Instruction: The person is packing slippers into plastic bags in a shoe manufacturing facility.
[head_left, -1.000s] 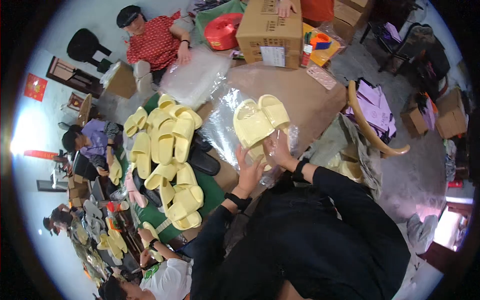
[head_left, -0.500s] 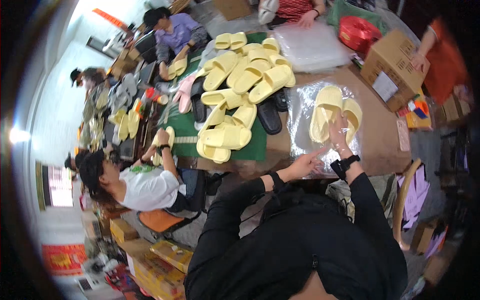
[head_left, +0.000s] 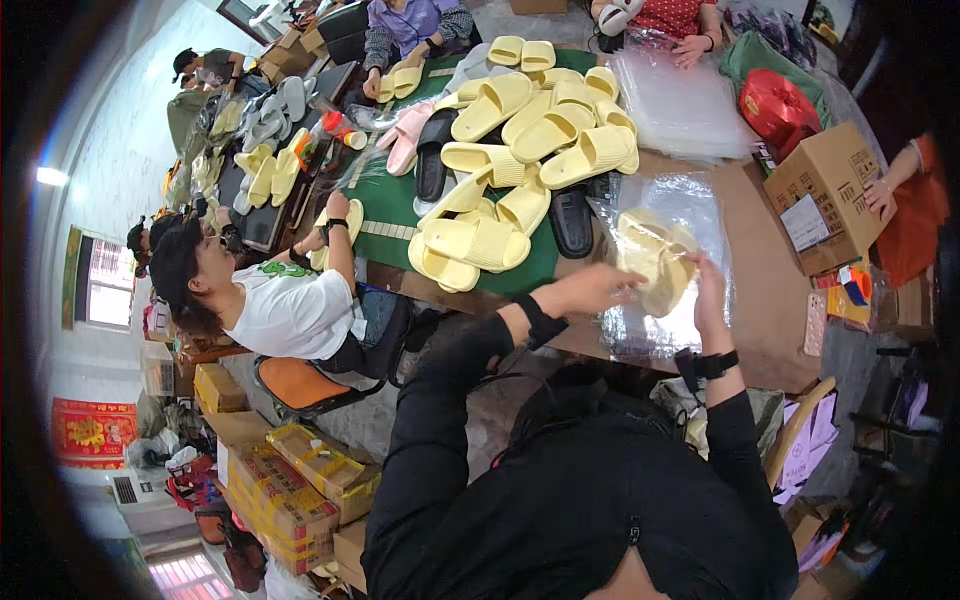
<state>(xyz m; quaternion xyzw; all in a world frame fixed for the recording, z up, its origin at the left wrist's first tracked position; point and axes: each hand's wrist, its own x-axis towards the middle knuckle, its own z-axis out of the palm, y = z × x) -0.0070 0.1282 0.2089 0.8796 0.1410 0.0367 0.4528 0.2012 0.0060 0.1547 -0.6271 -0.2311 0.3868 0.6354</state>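
A pair of pale yellow slippers [head_left: 655, 255], smeared by motion and drawn close together, is in front of me over a clear plastic bag [head_left: 650, 345] on the brown tabletop. My right hand [head_left: 708, 298] grips the slippers at their right edge, its fingers bent. From the left, my left hand [head_left: 592, 290] reaches their near left edge; its fingers are blurred, so its grip is unclear. Just left of the bag lies a black slipper [head_left: 572, 222]. Beyond it a heap of yellow slippers [head_left: 530, 135] covers much of a green mat [head_left: 385, 215].
A stack of clear plastic bags [head_left: 685, 105] lies at the far side. To the right, a person's hand rests on a cardboard box [head_left: 825, 205]. A pink phone-shaped item [head_left: 815, 322] lies near the table's right edge. Another person [head_left: 290, 305] sits close on my left, handling yellow slippers.
The slippers, earlier side by side on the bag, are now drawn together. My left hand has moved up to them, and my right hand has shifted to their right edge. The view has swung.
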